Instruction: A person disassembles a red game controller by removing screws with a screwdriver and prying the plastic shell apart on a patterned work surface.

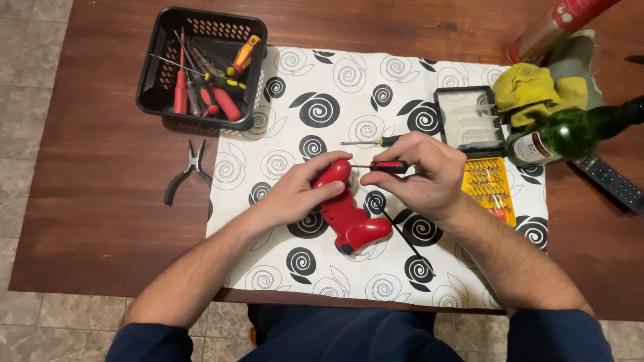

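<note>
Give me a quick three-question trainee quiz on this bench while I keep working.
1. True or false: the left hand rests on the red plastic game controller.
2. Which does the right hand hold? A) black-handled pliers B) red-and-black-handled screwdriver C) green glass bottle
3. Where do the spare red-handled screwdrivers lie?

Key:
1. True.
2. B, the red-and-black-handled screwdriver, tip at the controller.
3. In the black plastic basket, at the table's far left.

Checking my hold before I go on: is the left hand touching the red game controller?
Touching. The head view shows the left hand wrapped over the red game controller, thumb lying across its top, no gap visible. The right hand holds a small screwdriver.
</note>
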